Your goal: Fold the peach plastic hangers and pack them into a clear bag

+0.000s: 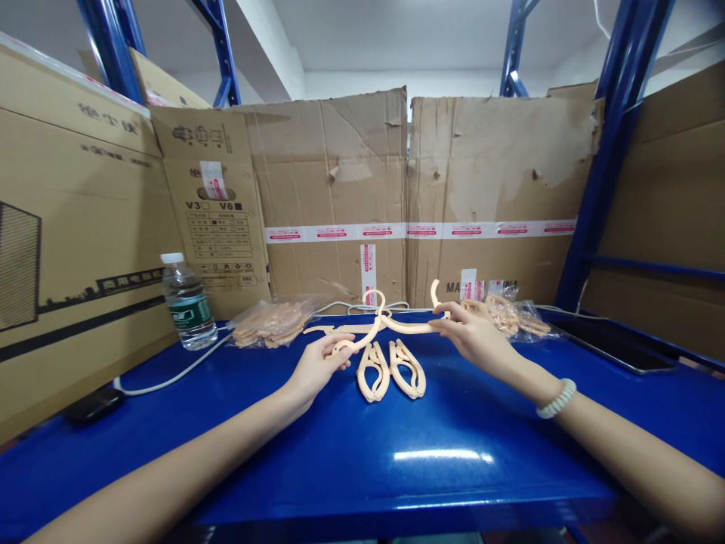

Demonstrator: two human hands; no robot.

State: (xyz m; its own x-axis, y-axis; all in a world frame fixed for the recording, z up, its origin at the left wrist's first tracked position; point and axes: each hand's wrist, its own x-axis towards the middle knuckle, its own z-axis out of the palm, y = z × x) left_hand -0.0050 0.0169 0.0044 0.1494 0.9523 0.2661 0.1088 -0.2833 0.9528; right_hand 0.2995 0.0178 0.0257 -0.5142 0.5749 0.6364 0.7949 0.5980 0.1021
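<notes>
In the head view, a beige folding clothes hanger (378, 321) is spread between my hands, its hook upward. My left hand (318, 366) is closed around the end of its left arm. My right hand (467, 336) grips the far end of its right arm, with a second beige hook (436, 293) rising just beside the fingers. Behind the held hanger, another unfolded hanger (320, 329) lies on the table, partly hidden. Nearer me, two folded hangers, a left one (374, 372) and a right one (408, 370), lie side by side on the blue tabletop (362, 461).
Bagged hangers (275, 321) lie at the left, and another bag (507, 313) lies behind my right hand. A water bottle (189, 306) stands by the cardboard box (84, 249). A dark tablet-like device (615, 346) lies right. A white cable (170, 387) runs to a black object (95, 406).
</notes>
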